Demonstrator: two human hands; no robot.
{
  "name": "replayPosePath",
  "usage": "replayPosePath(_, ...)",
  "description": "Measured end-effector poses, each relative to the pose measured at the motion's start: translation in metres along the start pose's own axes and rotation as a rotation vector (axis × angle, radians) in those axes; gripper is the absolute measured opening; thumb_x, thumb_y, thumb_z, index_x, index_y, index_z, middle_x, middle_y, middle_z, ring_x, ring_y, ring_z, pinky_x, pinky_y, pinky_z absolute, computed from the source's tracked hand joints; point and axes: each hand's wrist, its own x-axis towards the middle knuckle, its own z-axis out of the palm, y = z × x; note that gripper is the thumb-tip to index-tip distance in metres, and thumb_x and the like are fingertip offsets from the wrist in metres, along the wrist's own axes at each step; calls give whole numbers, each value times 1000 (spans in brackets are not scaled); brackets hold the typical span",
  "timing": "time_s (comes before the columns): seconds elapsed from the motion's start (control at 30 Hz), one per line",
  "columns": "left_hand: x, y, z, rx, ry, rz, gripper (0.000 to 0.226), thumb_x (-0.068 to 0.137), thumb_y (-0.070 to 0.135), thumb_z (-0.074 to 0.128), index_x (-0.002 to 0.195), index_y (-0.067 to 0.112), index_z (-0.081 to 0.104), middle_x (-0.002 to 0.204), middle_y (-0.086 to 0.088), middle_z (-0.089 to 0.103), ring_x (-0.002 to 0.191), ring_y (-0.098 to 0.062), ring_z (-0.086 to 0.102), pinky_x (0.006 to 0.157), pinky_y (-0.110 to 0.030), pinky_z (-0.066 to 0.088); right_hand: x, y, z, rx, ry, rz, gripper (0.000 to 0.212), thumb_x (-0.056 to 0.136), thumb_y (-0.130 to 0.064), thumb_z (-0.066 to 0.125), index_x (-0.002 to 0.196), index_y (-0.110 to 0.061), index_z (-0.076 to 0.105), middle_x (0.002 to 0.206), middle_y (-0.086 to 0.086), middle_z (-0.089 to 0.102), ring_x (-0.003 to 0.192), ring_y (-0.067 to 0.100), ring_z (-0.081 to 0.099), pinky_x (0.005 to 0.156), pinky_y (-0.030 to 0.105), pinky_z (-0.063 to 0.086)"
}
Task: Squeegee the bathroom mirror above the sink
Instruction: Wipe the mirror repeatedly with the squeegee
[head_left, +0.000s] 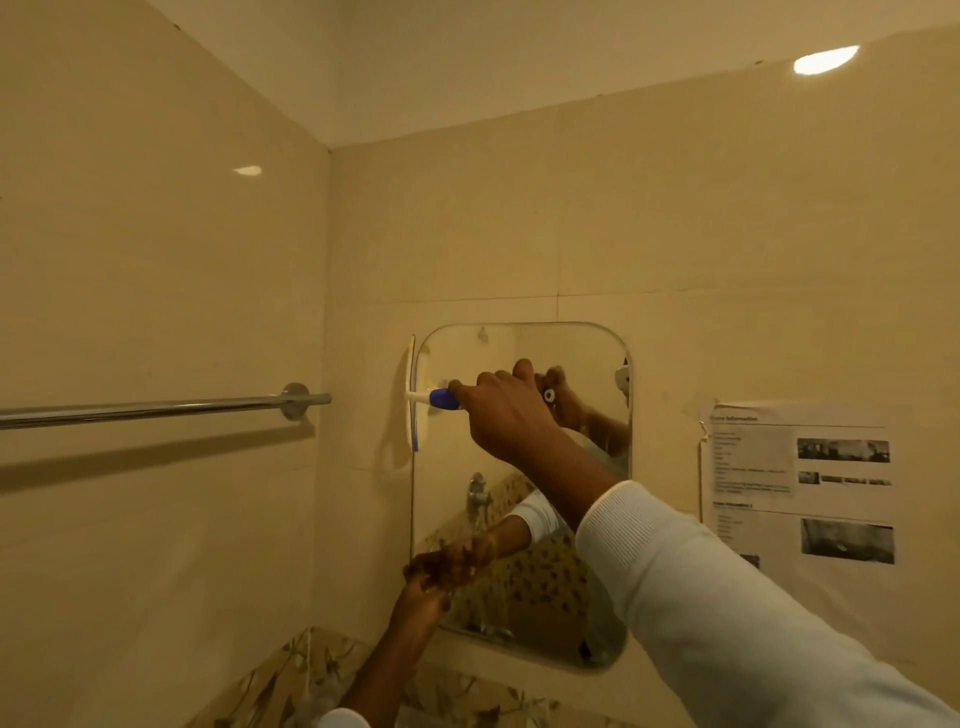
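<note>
A rounded, frameless mirror (571, 545) hangs on the beige tiled wall in the middle of the head view. My right hand (506, 410) grips the blue and white handle of a squeegee (415, 400). Its blade stands upright at the mirror's upper left edge, partly over the wall tile. My left hand (423, 592) presses its fingertips against the mirror's lower left edge, fingers bent, holding nothing that I can see. Both hands and white sleeves are reflected in the glass.
A chrome towel bar (156, 410) runs along the left wall at the squeegee's height. A printed paper sheet (800, 483) is stuck to the wall right of the mirror. Patterned tiles (291, 675) start below the mirror.
</note>
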Motion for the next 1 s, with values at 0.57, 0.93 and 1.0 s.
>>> replayPosePath(0.57,20,-7,-3,6,-18,-122,49,103,-6,49,151,-5,39,98,-15,56,69,-24,52,64,-30,45,-28,46,-18,-44,-11,102,44,102,-21,55,145,-25,51,82,-1,48,67,19,44,87,47,39)
replayPosePath(0.93,24,-10,-8,52,27,-95,53,107,18,54,157,10,36,120,-24,61,69,-22,55,57,-28,43,-70,81,-31,-93,-68,178,52,106,-21,51,156,-29,40,91,0,56,80,22,60,94,47,43)
replayPosePath(1.0,22,-8,-9,58,1,-91,51,107,17,54,154,6,39,119,-25,61,69,-21,53,57,-27,44,-78,87,-36,-102,-81,184,52,107,-21,50,157,-30,38,94,0,59,82,21,60,95,46,43)
